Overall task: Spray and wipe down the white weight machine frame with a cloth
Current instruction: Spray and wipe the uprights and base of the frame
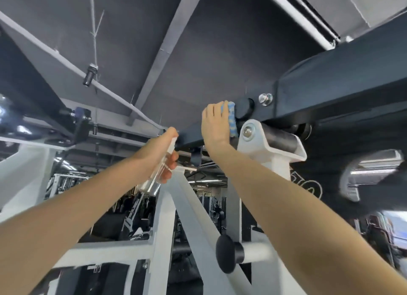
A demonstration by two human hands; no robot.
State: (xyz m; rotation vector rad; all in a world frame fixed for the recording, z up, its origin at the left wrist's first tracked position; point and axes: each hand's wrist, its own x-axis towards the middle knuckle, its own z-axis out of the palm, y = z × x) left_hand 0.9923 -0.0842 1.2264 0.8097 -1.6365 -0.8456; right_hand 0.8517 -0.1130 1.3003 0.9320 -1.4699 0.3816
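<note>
I look up at the white weight machine frame (pixel 193 209), whose slanted posts rise to a white pivot bracket (pixel 273 140). A dark lever arm (pixel 330 92) crosses overhead on that bracket. My right hand (pixel 217 127) presses a blue and white cloth (pixel 231 118) flat against the dark arm, just left of a black round cap (pixel 244 108). Most of the cloth is hidden behind the palm. My left hand (pixel 163 156) grips a clear spray bottle (pixel 157 173) with its white nozzle pointing up toward the arm.
A black knob (pixel 226 253) sticks out of a white crossbar low at centre right. A chrome bolt (pixel 265 99) sits on the dark arm. Other gym machines (pixel 132 211) stand in the background. Grey ceiling beams (pixel 167 52) and a track spotlight (pixel 89 74) hang above.
</note>
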